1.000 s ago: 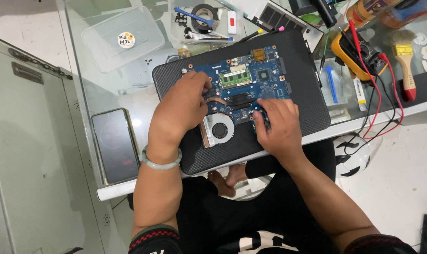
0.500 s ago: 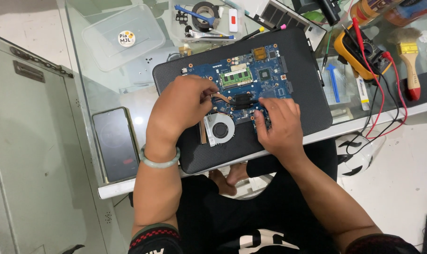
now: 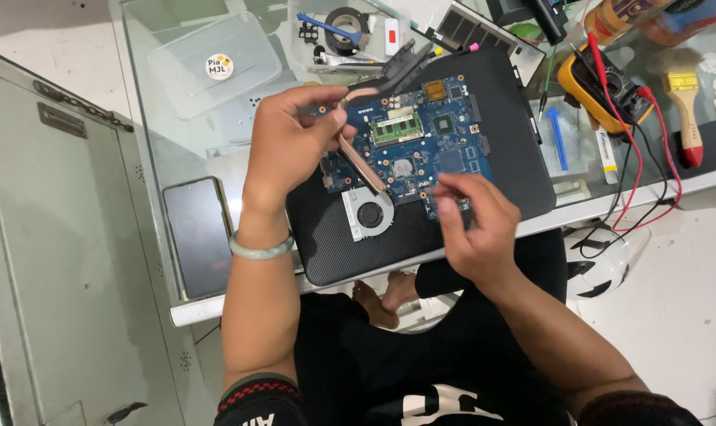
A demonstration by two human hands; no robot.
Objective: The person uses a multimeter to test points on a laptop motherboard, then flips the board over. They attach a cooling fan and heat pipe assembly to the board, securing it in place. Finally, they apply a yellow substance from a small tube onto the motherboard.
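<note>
**Copper pipe lifted clear of a blue board on a glass desk**

Here, in the head view, a glass-topped desk (image 3: 176, 102) stood over a pale floor, with a grey metal cabinet (image 3: 66, 260) close along its left edge. A black mat (image 3: 515, 150) lay on the glass and carried a blue circuit board (image 3: 429, 150). A dark phone (image 3: 200, 235) lay flat near the desk's front left corner.

The left hand (image 3: 291, 146) was closed on a copper heat pipe (image 3: 359, 162), thumb and fingers pinching its upper bend; the pipe ran down to a round fan (image 3: 368, 213) that sat on the mat just beside the board's lower left corner. The right hand (image 3: 472, 225) hovered over the board's lower right edge with its fingertips drawn together; whether they pinched anything could not be told.

A clear plastic lid (image 3: 216, 67) with a round sticker rested at the back left. Behind the board, a clear tray (image 3: 301, 55) held a blue-handled tool (image 3: 330, 28), a roll of black tape (image 3: 347, 19) and small metal parts. To the right sat a yellow multimeter (image 3: 590, 87) with red and black leads, and a paintbrush (image 3: 684, 110) with a red handle.
</note>
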